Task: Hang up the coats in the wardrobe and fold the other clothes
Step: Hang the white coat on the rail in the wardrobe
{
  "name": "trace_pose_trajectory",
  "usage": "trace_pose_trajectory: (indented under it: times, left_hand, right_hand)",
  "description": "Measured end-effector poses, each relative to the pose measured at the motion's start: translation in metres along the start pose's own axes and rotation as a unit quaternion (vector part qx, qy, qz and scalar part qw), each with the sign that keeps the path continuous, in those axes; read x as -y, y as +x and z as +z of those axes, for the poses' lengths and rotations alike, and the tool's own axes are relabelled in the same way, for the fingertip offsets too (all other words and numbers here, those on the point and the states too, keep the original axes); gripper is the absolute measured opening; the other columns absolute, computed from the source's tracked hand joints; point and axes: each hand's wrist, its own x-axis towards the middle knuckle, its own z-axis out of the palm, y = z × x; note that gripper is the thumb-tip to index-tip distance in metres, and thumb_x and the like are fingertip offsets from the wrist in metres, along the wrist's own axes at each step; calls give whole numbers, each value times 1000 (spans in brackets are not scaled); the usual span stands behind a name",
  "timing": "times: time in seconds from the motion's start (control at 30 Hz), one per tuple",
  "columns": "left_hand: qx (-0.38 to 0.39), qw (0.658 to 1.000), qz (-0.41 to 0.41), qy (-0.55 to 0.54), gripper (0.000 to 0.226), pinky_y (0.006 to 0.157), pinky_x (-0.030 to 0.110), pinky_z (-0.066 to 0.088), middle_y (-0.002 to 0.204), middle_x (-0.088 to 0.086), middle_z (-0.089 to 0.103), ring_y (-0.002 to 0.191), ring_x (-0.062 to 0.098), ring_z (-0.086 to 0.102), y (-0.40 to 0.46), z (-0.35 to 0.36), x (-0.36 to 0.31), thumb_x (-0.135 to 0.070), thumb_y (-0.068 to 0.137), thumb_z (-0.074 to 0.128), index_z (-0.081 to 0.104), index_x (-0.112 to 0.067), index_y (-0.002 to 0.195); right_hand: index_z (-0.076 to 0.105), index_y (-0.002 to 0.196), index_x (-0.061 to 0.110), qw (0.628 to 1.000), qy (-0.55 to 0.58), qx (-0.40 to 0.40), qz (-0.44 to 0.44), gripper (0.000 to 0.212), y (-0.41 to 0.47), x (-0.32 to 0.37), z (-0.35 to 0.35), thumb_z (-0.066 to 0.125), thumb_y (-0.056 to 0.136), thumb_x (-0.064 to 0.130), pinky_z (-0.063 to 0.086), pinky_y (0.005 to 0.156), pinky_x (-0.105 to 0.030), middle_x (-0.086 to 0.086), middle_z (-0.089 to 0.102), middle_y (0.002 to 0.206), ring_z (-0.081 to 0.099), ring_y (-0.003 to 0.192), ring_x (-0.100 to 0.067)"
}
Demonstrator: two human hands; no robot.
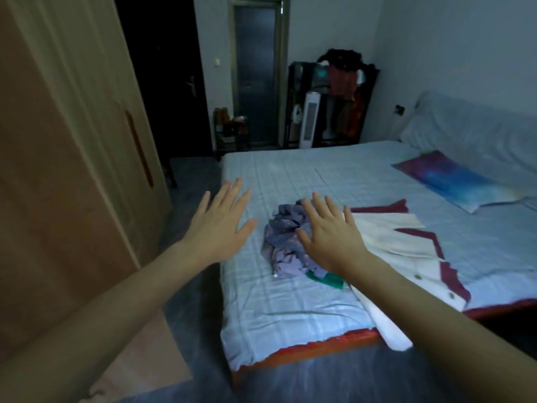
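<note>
Both hands reach forward over the near end of the bed (290,309), palms down and fingers spread, holding nothing. The left hand (219,225) hovers over the bed's left edge, well apart from any clothing, with the pale checked sheet showing beneath its fingertips. The right hand (328,237) is stretched above a crumpled purple garment (280,245) that lies in a heap on the sheet; the hand covers the heap's right side, and whether the palm touches the cloth cannot be told. A small green piece of cloth (329,279) pokes out at the heap's near right corner, under the right wrist. Just right of the heap, partly hidden by the right forearm, a white coat with dark red trim (406,245) lies spread flat, its lower edge hanging over the bed's foot. The wooden wardrobe (72,141) stands to the left, its doors closed. A blue and purple pillow (453,178) lies toward the head of the bed.
</note>
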Motion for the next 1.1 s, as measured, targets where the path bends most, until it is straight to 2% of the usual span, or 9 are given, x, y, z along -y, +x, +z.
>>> trace_pose_trajectory:
  times: [0.07, 0.17, 0.3, 0.4, 0.47, 0.6, 0.7, 0.77, 1.1]
  left_hand:
    - [13, 1000, 28, -1, 72, 119, 44, -3, 162, -2, -14, 149, 15, -12, 15, 14, -31, -62, 95, 13, 3, -24, 156]
    - [32, 997, 63, 4, 91, 119, 45, 0, 163, -1, -11, 150, 17, -9, 34, 37, -72, -66, 76, -5, 5, -24, 156]
    - [65, 994, 90, -1, 77, 119, 45, 0, 163, -1, -14, 150, 16, -11, 57, 64, -113, -63, 89, 7, 3, -24, 156]
    - [73, 991, 115, -10, 95, 119, 44, -1, 163, -1, -12, 150, 16, -9, 78, 80, -134, -67, 72, -8, 4, -25, 156]
    - [83, 988, 126, -13, 99, 119, 44, -1, 163, -2, -12, 150, 16, -8, 95, 92, -144, -67, 67, -10, 5, -25, 156]
    - [98, 986, 138, -4, 92, 119, 46, -2, 163, -1, -12, 150, 16, -8, 141, 115, -151, -68, 75, -4, 4, -25, 156]
    - [100, 986, 132, -14, 73, 119, 47, -3, 163, 0, -13, 150, 16, -10, 183, 130, -149, -62, 95, 16, 2, -24, 156]
    - [110, 985, 131, -24, 70, 119, 46, -4, 162, -1, -15, 149, 16, -12, 209, 137, -150, -57, 100, 25, 0, -25, 156]
    - [141, 981, 127, -31, 69, 119, 46, -4, 163, -1, -13, 149, 15, -11, 339, 186, -146, -56, 100, 23, -1, -24, 156]
  right_hand:
    - [17, 153, 18, 999, 2, 4, 36, 67, -13, -41, 5, 38, 97, 48, 11, 117, -53, -5, 10, 162, 10, 148, -27]
    - [14, 154, 19, 996, -2, 27, 85, 68, -31, -89, 13, 37, 97, 49, 8, 117, -51, -4, 6, 163, 6, 149, -26]
    - [10, 155, 19, 991, -18, 45, 122, 68, -44, -130, 19, 33, 98, 50, 6, 118, -51, -3, 1, 163, 2, 149, -25]
    - [10, 155, 19, 988, -7, 49, 146, 68, -42, -152, 27, 35, 98, 47, 5, 118, -51, -4, 0, 163, 1, 149, -24]
    - [8, 155, 20, 987, -10, 60, 152, 68, -36, -169, 32, 35, 98, 47, 6, 119, -50, -4, -2, 163, 0, 149, -24]
    - [6, 155, 19, 985, -35, 77, 150, 69, -11, -209, 35, 34, 99, 48, 6, 119, -50, -4, -5, 163, -2, 150, -24]
    - [5, 155, 19, 984, -46, 77, 151, 69, 18, -233, 37, 33, 100, 49, 6, 119, -49, -5, -4, 163, -1, 150, -25]
    - [5, 155, 19, 985, -48, 83, 146, 69, 43, -243, 42, 33, 99, 49, 7, 120, -50, -5, -4, 163, 0, 150, -25]
    - [4, 155, 18, 982, -45, 115, 141, 70, 160, -292, 90, 33, 99, 48, 8, 120, -49, -6, -3, 163, 1, 149, -25]
